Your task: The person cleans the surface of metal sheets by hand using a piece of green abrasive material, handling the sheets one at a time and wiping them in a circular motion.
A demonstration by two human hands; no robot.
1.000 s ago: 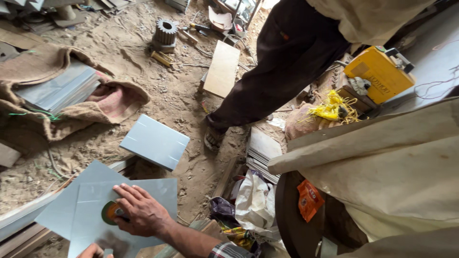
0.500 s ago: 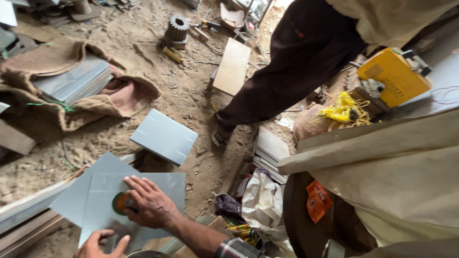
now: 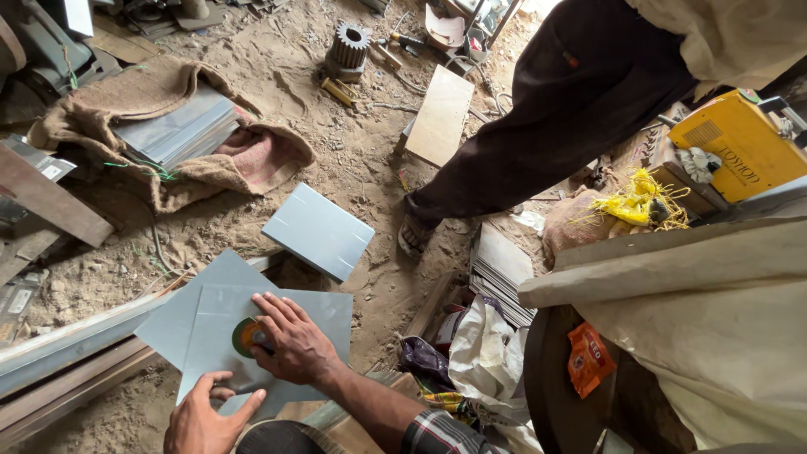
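Observation:
My right hand (image 3: 292,340) lies flat on a grey metal sheet (image 3: 328,309) and covers most of a round green and orange disc (image 3: 243,335) lying on it. My left hand (image 3: 203,418) rests with spread fingers on the near edge of the same sheet. A second grey sheet (image 3: 172,313) lies under it, turned at an angle. Neither hand grips anything.
Another person stands close on the right; the dark trouser leg (image 3: 538,143) and sandalled foot (image 3: 412,235) are on the sandy floor. A loose grey sheet (image 3: 318,229), a sheet stack in burlap (image 3: 176,126), a wooden board (image 3: 440,117), a gear (image 3: 349,45) and a yellow machine (image 3: 740,143) lie around.
My left hand has come further into view onto the near edge of the sheet. My right hand stays on the disc. The view has shifted slightly.

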